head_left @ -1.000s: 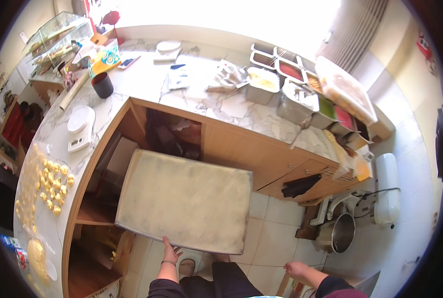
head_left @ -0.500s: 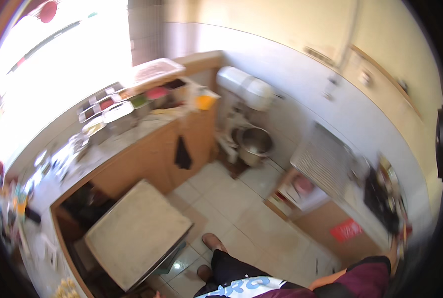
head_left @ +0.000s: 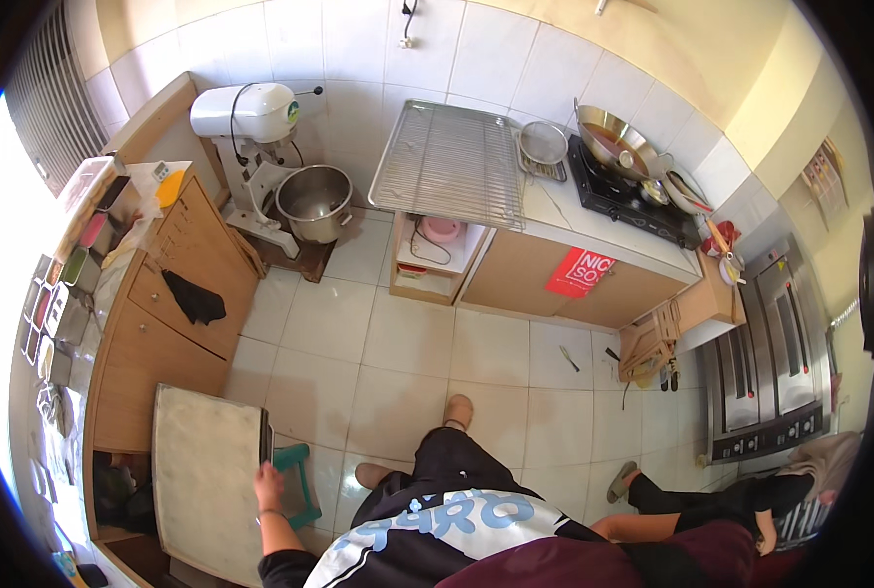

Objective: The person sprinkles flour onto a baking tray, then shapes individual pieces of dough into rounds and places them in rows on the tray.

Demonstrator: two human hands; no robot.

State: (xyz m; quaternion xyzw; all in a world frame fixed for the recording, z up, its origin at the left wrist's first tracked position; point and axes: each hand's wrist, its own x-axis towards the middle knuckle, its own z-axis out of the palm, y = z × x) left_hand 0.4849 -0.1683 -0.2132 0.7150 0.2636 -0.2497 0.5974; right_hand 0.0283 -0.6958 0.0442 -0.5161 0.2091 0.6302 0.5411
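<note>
My left hand (head_left: 269, 486) hangs low on the left, at the dark right edge of a pale rectangular board (head_left: 204, 480). Its fingers look partly curled, but they are too small to tell whether they touch or grip that edge. A green plastic stool (head_left: 301, 482) stands just beyond the hand, partly under the board. My right arm (head_left: 643, 527) comes out of a dark maroon sleeve and bends towards my body. The right hand itself is hidden. Below me show my dark trousers, my sandalled feet and a printed apron (head_left: 456, 524).
A stand mixer (head_left: 246, 110) with a steel bowl (head_left: 315, 201) stands at the back left. A wire rack (head_left: 451, 162) and a stove (head_left: 623, 191) with a pan lie on the far counter. A deck oven (head_left: 765, 353) and another person (head_left: 741, 495) are at right; a folded wooden stool (head_left: 649, 343) leans nearby.
My view has turned to the right, bringing the stove, the oven and the other person into sight. My left forearm now shows beside the board; before, only fingertips showed at the lower edge.
</note>
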